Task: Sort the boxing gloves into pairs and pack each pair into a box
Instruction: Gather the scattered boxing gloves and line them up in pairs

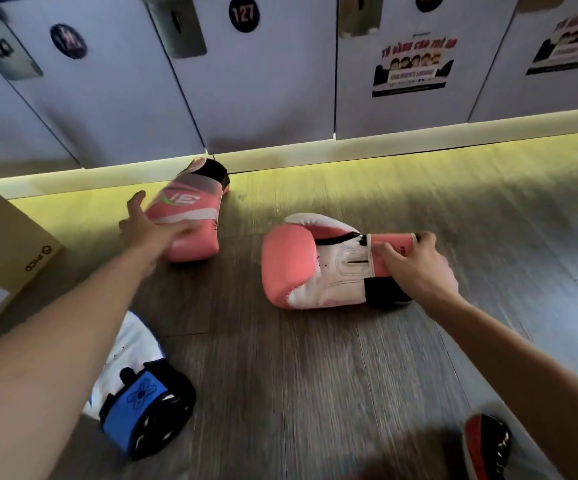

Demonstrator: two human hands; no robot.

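Two pink boxing gloves lie on the wooden floor. The far pink glove (pixel 194 209) lies near the lockers with its black cuff pointing away; my left hand (pixel 152 226) rests against its padded end, fingers spread. The near pink-and-white glove (pixel 301 268) lies palm up at centre; my right hand (pixel 419 268) pinches its pink wrist strap. A white glove with a blue cuff (pixel 142 400) lies under my left forearm. A red-and-black glove (pixel 484 445) pokes in at the bottom right. A cardboard box (pixel 7 244) stands at the left edge.
A row of grey-white lockers (pixel 263 81) with number stickers and posters runs along the back, lit underneath by a yellow strip. Open floor stretches to the right of the gloves.
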